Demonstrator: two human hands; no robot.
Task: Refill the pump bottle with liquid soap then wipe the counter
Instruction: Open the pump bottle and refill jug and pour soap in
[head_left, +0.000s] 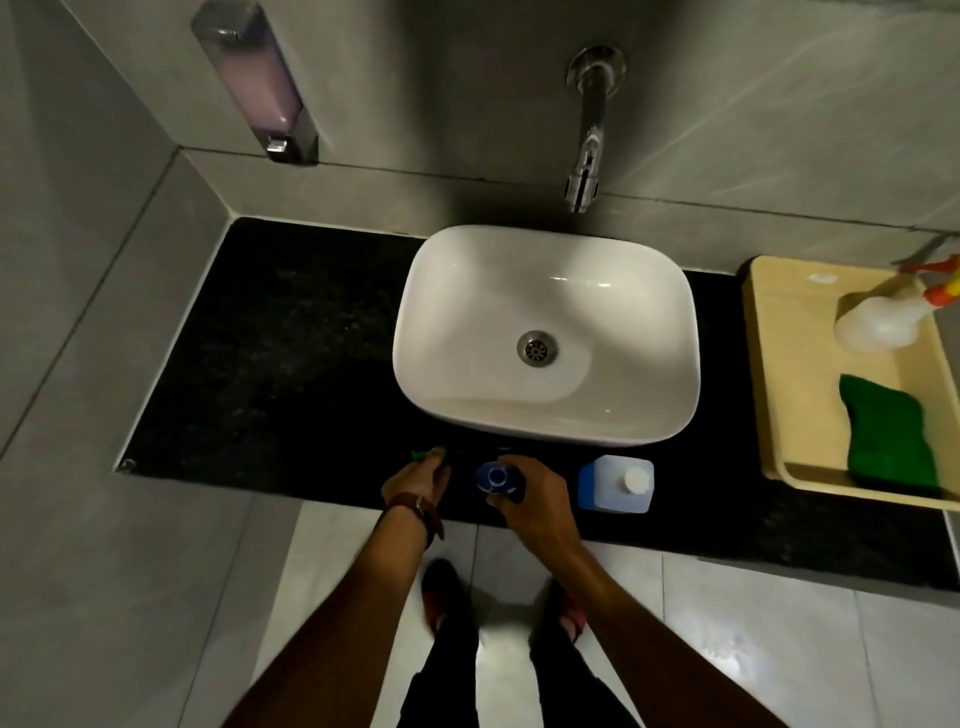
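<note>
A small blue pump bottle (493, 477) stands on the black counter (270, 364) near its front edge, its round neck showing from above without a pump on it. My right hand (530, 499) is wrapped around it. My left hand (415, 480) is closed on a green piece (427, 454), apparently the pump head, just left of the bottle. A blue refill jug with a white cap (618, 483) stands upright to the right of the bottle, untouched.
A white basin (545, 332) sits mid-counter under a chrome wall tap (587, 156). A beige tray (769, 389) at the right holds a green sponge (888, 436) and a white spray bottle (878, 327). A wall soap dispenser (260, 78) hangs at upper left.
</note>
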